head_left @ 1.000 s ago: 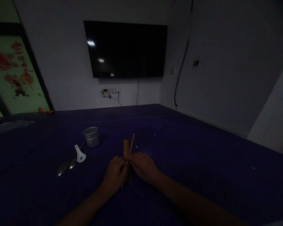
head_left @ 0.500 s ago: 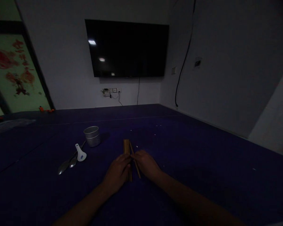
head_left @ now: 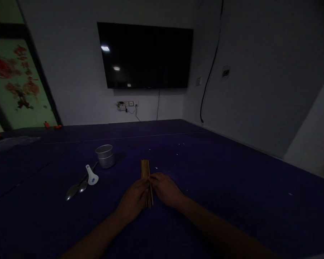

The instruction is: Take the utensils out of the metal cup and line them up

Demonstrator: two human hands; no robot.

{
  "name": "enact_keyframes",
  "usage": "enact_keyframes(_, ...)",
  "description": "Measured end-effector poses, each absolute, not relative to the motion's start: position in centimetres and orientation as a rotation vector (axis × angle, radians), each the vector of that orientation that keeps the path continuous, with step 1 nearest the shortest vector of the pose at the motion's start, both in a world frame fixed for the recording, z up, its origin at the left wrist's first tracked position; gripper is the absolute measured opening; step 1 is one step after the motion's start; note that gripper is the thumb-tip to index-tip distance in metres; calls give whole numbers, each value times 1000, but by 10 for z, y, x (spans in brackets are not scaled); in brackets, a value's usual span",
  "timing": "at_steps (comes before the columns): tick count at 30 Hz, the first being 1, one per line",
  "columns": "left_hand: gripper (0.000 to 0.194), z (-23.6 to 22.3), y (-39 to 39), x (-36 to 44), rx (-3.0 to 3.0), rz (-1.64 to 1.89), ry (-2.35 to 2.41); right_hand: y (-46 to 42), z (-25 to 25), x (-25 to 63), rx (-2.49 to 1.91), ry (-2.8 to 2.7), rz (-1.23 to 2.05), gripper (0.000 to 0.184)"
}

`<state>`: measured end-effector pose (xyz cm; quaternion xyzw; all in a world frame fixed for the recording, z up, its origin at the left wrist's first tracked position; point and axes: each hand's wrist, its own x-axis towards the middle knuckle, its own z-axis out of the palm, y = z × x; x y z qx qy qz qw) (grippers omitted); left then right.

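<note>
A row of several wooden chopsticks (head_left: 145, 168) lies side by side on the dark blue surface (head_left: 232, 180), pointing away from me. My left hand (head_left: 133, 199) rests against the left side of the row with its fingers curled. On the right side my right hand (head_left: 166, 189) presses its fingertips on the outermost stick, which lies in line with the others. The middle of the sticks is hidden under both hands.
A small metal cup (head_left: 105, 156) stands to the left of the chopsticks. A white ceramic spoon (head_left: 91, 176) and two metal spoons (head_left: 75, 189) lie further left. A black screen (head_left: 146, 55) hangs on the far wall above a socket strip (head_left: 126, 104).
One chopstick that stood slanted out of the row has swung round and now lies parallel against its right side. Both hands stayed at the sticks, the right shifting slightly.
</note>
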<state>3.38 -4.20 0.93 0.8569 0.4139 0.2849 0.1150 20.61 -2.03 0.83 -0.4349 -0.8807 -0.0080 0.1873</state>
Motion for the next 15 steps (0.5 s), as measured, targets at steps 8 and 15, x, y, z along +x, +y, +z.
enact_keyframes(8,42,7,-40,34,2445,830,1211,-19,4,206,-1171,-2471,41,39)
enact_keyframes(15,41,9,-39,34,2450,811,1164,-22,3,206,-1171,-2431,126,42)
